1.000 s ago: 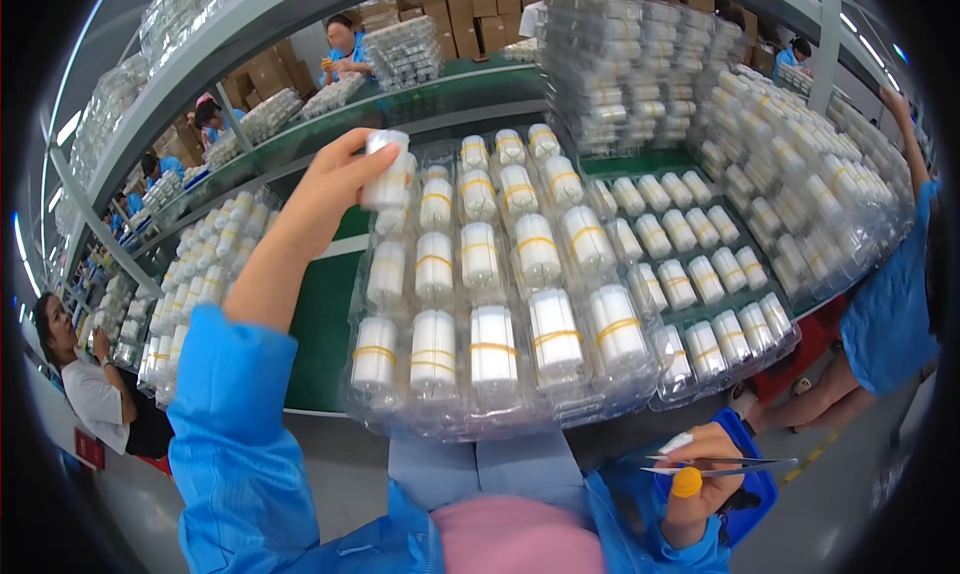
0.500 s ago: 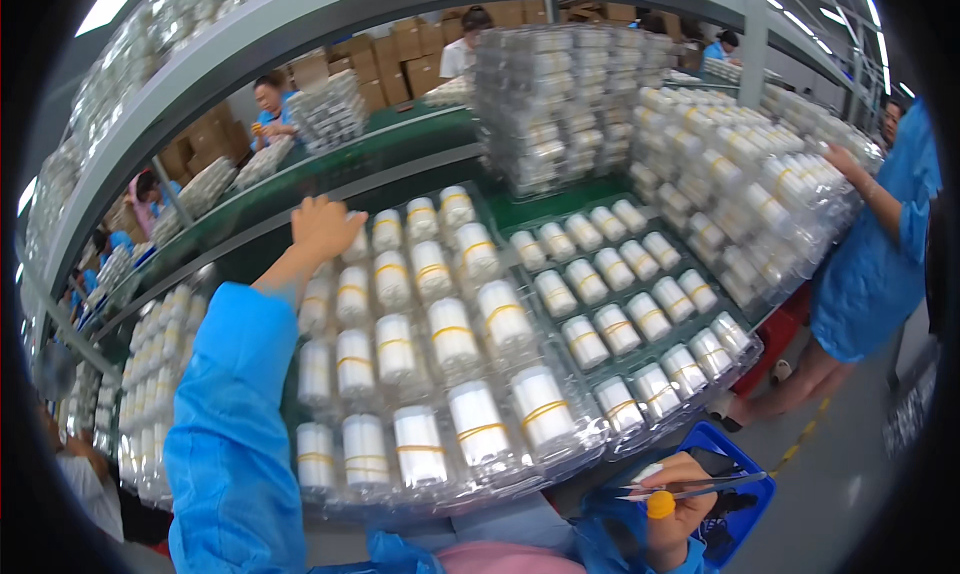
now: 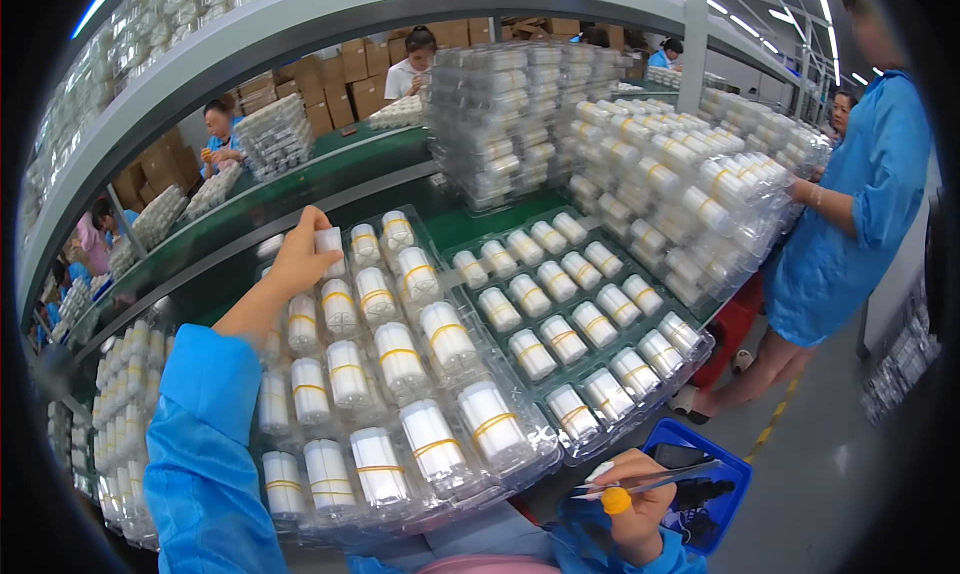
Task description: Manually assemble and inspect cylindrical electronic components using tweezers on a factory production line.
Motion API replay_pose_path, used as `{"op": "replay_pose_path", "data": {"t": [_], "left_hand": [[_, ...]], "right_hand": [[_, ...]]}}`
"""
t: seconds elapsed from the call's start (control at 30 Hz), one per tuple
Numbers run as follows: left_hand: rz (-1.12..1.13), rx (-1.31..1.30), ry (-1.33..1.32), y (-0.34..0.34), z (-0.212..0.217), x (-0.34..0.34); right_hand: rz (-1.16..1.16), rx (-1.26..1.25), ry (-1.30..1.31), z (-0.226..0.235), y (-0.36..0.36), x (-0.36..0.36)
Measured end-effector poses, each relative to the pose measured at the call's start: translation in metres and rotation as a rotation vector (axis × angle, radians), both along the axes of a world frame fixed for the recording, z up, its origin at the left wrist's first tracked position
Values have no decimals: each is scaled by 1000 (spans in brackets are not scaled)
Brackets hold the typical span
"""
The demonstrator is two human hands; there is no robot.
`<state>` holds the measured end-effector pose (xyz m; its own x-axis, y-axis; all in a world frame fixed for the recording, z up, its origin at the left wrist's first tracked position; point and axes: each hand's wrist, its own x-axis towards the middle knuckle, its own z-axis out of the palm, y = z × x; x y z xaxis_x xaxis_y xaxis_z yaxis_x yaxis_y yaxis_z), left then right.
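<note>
My left hand point(image 3: 300, 264) reaches to the far side of a clear plastic tray point(image 3: 540, 454), its thumb and fingers closed around a white cylinder point(image 3: 328, 240). Below it, rows of white cylinders with yellow bands point(image 3: 398, 356) stand in the tray's pockets. At the lower right, my right hand point(image 3: 640, 499) is closed on metal tweezers point(image 3: 690, 471), points toward the left. A yellow cap-like cover point(image 3: 616, 500) shows at one of its fingertips. Just right of the first tray lies a second tray of banded cylinders point(image 3: 563, 339).
Tall stacks of filled trays point(image 3: 500, 124) stand at the back and right point(image 3: 680, 194). More filled trays point(image 3: 125, 414) are at the left. A blue bin point(image 3: 735, 474) sits below the table's edge. A co-worker in a blue smock point(image 3: 850, 214) touches the right stack.
The view has swung right, so the trays sit farther left. My left hand now pinches a white cylinder; before, its fingers rested over the tray's far corner. The right hand keeps the tweezers.
</note>
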<state>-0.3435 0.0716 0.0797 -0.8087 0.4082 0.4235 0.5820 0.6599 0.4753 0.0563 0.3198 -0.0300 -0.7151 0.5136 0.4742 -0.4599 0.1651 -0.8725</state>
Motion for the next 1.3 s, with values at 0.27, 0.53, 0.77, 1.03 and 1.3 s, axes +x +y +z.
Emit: {"op": "replay_pose_path", "data": {"t": [0.27,0.53,0.77,1.03,1.3], "left_hand": [[-196,751,19,-11,50,44],[-407,1015,-208,-81,76,218],[-43,757,-73,-138,-9,374],[-143,916,-228,-82,-112,407],[-133,888,-156,-69,-131,402]], "right_hand": [[149,-142,73,8,-17,5],[270,-128,107,14,-47,4],[568,-24,87,30,-90,-3],[716,109,37,27,-143,-12],[710,274,83,22,-155,-7]]}}
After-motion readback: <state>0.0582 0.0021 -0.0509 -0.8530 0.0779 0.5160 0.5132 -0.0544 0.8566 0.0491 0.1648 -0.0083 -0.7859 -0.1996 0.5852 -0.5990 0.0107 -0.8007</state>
